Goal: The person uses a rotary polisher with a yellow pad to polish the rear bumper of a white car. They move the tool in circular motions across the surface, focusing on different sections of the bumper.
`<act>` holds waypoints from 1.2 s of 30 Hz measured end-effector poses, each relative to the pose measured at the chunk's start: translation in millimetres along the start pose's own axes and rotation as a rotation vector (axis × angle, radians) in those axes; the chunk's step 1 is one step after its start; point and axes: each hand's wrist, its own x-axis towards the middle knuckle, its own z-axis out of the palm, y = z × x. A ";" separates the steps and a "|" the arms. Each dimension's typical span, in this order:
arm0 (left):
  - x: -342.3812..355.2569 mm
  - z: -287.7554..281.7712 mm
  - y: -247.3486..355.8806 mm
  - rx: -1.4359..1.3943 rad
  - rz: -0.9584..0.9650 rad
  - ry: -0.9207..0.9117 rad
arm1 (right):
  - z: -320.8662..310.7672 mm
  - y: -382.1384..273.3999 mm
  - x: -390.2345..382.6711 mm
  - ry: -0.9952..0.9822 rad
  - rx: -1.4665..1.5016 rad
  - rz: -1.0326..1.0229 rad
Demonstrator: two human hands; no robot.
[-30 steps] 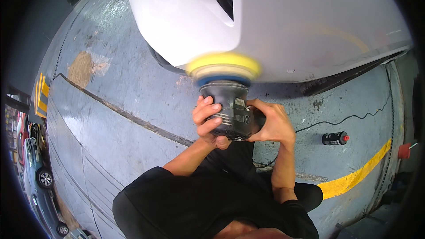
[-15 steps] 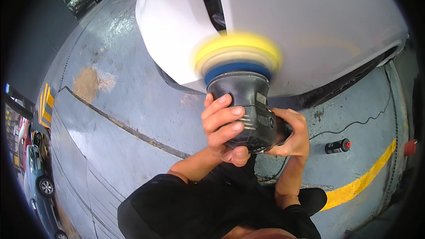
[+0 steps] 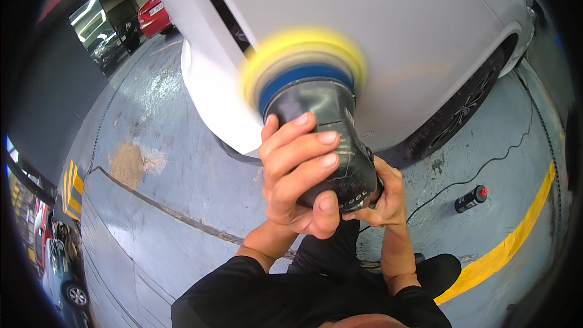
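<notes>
Both my hands hold a black car polisher point(image 3: 316, 109) up against a white car bumper point(image 3: 225, 91). Its round yellow foam pad point(image 3: 303, 41), with a blue backing plate point(image 3: 306, 78) behind, is smeared by spinning. The pad overlaps the panel beside a dark vertical slot point(image 3: 221, 12); whether it presses on the paint I cannot tell. My left hand point(image 3: 303, 176) wraps the left side of the black body, thumb below. My right hand point(image 3: 385, 197) grips the polisher's handle on the right, largely hidden behind the body.
A black bottle with a red cap point(image 3: 471, 199) stands on the grey floor at right, near a thin black cord point(image 3: 461, 181). The car's wheel point(image 3: 464, 106) is to the right. A yellow floor line point(image 3: 504, 243) curves at lower right; a striped yellow-black block point(image 3: 73, 188) is at left.
The polisher, held in both hands, has shifted left and slightly up along the bumper. The view has shifted too, showing more of the wheel. The pad is blurred in both frames.
</notes>
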 end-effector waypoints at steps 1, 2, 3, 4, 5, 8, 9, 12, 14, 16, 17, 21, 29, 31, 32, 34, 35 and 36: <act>6.3 3.1 2.4 -0.002 0.000 -0.025 | 0.1 1.1 -1.9 0.021 0.028 0.009; 12.6 8.5 4.4 -0.018 0.001 -0.028 | 0.1 1.9 -4.3 0.041 0.056 0.017; 18.0 13.5 5.9 -0.022 -0.003 -0.062 | -0.4 1.5 -6.6 0.061 0.085 0.025; 22.9 17.4 7.9 -0.019 -0.007 -0.096 | -1.8 -2.6 -8.6 0.060 0.075 0.061; 27.7 21.7 9.8 -0.016 -0.012 -0.128 | -3.6 -2.3 -9.4 0.081 0.111 0.060; 38.5 41.4 10.4 -0.021 0.037 -0.163 | -3.7 3.8 -12.8 0.160 0.177 0.048; 41.4 47.6 9.1 -0.013 0.063 -0.172 | -1.5 2.9 -13.5 0.205 0.248 0.083; 53.3 70.7 13.1 -0.079 0.107 -0.226 | -8.6 12.8 -19.5 0.276 0.329 0.088; 55.5 81.0 17.6 -0.114 0.114 -0.314 | -29.0 31.4 -22.1 0.180 0.342 -0.015; 58.9 82.1 25.2 -0.103 0.113 -0.411 | -40.6 45.8 -26.0 0.141 0.402 -0.043; 59.6 82.3 23.3 -0.075 0.133 -0.397 | -16.6 24.3 -15.8 0.293 0.378 0.002; 77.4 76.0 14.2 0.012 0.222 -0.327 | -2.3 -29.7 12.1 0.419 0.262 0.020; 103.7 58.3 13.9 -0.125 0.044 0.180 | -19.1 -72.3 68.7 0.111 0.078 -0.104; 104.8 67.0 16.3 -0.143 0.031 0.211 | -26.6 -71.5 71.6 0.104 0.072 -0.101; 104.4 72.6 17.5 -0.153 0.027 0.223 | -30.8 -71.1 71.4 0.099 0.071 -0.101; 103.2 80.0 17.5 -0.090 0.072 0.154 | -38.9 -68.8 68.1 0.124 0.136 -0.064; 102.3 82.3 16.7 -0.054 0.101 0.111 | -42.6 -66.9 66.3 0.134 0.172 -0.046; 101.3 83.9 15.6 -0.018 0.130 0.069 | -46.5 -63.8 64.9 0.143 0.202 -0.042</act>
